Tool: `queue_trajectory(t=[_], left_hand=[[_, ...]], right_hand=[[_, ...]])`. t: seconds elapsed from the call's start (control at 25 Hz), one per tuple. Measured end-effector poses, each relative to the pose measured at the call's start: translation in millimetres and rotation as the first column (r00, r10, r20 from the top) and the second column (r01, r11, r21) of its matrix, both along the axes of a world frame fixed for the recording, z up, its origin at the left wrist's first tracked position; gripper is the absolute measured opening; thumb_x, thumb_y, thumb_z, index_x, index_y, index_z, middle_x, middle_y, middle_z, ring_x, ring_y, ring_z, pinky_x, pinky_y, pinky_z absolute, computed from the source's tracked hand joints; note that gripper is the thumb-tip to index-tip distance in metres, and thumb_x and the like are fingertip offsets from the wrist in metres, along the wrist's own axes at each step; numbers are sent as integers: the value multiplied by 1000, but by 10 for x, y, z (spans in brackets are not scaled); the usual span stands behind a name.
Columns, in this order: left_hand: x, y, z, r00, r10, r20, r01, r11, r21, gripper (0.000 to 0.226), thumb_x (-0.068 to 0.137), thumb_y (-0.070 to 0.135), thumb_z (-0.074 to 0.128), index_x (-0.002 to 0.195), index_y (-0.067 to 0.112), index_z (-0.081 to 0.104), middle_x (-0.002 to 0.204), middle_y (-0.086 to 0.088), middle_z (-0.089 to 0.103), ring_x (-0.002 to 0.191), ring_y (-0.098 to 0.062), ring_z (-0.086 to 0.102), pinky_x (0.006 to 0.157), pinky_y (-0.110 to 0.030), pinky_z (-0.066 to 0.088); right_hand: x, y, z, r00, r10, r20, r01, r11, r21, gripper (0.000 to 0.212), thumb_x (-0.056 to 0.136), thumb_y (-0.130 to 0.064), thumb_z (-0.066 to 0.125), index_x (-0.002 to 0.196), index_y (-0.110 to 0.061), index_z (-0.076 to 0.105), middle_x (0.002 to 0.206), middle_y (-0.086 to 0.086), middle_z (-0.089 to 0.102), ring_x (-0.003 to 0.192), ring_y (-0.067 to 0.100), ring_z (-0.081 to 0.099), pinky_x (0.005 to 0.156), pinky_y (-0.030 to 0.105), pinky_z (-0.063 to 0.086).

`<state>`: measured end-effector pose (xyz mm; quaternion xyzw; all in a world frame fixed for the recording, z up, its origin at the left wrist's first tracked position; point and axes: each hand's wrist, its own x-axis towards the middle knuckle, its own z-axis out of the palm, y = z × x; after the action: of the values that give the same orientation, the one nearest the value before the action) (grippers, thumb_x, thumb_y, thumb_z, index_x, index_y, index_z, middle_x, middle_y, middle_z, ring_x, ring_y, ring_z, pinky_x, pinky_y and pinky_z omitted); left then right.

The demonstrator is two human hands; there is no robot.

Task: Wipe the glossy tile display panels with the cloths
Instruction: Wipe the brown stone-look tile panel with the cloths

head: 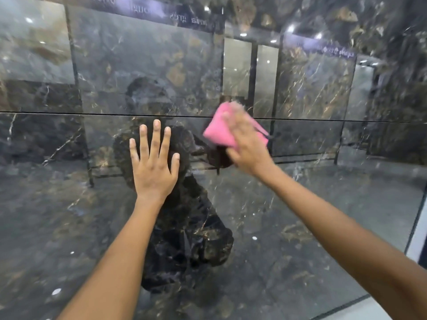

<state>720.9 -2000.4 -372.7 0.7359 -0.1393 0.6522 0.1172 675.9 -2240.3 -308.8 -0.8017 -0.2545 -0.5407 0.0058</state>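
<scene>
A glossy dark marble tile panel point(300, 204) fills the view, with a second panel point(150, 65) above a thin horizontal seam. My right hand point(247, 146) presses a folded pink cloth point(219, 130) flat against the tiles right at the seam; the hand is blurred. My left hand point(153, 162) lies flat on the lower panel with its fingers spread, holding nothing, a little left of the cloth. The panels mirror the room and a dark reflection of a person between my arms.
The lower panel's right edge point(416, 227) ends at a thin dark frame with a white surface beyond it. A light floor strip point(360, 310) shows at the bottom right. Reflected ceiling lights and other display racks shimmer in the tiles.
</scene>
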Motion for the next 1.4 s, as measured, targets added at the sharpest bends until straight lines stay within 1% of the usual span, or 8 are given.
queue_trajectory(t=[0.2,0.36,0.44,0.76,0.88,1.0,1.28,1.4], left_hand=[[-40,-8,17,999,41,-28,-41,999,-1,63,100,35,42,156,16,19,162,-11,18,149,-35,12,121,-46,-5],[-63,-58,50,998,30,-53,-33,998,-53,66,94,33,46,154,19,24,161,-8,21,149,-33,12,121,-47,1],[-86,-79,84,998,21,-65,-26,996,-84,64,90,33,45,150,18,30,161,-7,23,148,-32,13,120,-48,3],[-156,-1607,-278,979,30,-201,-72,976,-204,62,98,41,36,156,23,21,163,-9,12,147,-45,4,114,-64,3],[-28,-1622,-378,976,115,-185,-157,960,-231,64,100,44,37,156,24,16,162,-13,16,146,-48,9,114,-65,6],[-45,-1587,-404,977,136,-167,-173,957,-232,63,100,43,38,156,22,17,161,-14,18,145,-48,10,115,-64,7],[-75,-1617,-631,979,48,-198,-96,965,-243,58,104,41,25,156,16,19,164,-9,8,149,-39,3,119,-54,4],[-110,-1612,-1010,975,22,-222,-69,976,-204,58,105,43,17,156,17,10,163,6,-11,151,-23,-10,121,-48,2]], right_hand=[[-109,-960,144,965,-120,-232,260,513,818,77,87,1,43,154,-3,5,161,22,-3,149,35,2,122,37,2],[-164,-153,-743,982,-89,-164,97,994,40,81,72,-1,42,150,3,21,155,29,20,142,45,24,121,37,4],[-172,-134,-1015,993,-91,-78,42,874,-484,77,72,-12,36,148,-2,27,153,22,31,140,40,32,118,46,18],[143,-1973,234,987,-111,112,45,882,469,74,72,-6,48,145,2,40,152,22,33,144,34,21,122,35,10],[165,-1690,-643,994,3,112,-3,1000,0,80,65,-7,54,144,-3,41,150,15,38,142,35,28,121,42,12],[81,-1695,-1088,996,81,25,-47,772,-634,77,68,-13,46,144,-8,36,153,4,33,142,29,29,119,44,14],[184,-2194,-615,979,-57,195,-4,955,296,75,70,-8,53,145,-6,43,147,16,44,137,39,38,113,46,27],[82,-1787,-1770,998,19,61,-5,972,-235,87,71,-17,50,154,-14,24,150,13,37,137,40,34,114,42,20]])
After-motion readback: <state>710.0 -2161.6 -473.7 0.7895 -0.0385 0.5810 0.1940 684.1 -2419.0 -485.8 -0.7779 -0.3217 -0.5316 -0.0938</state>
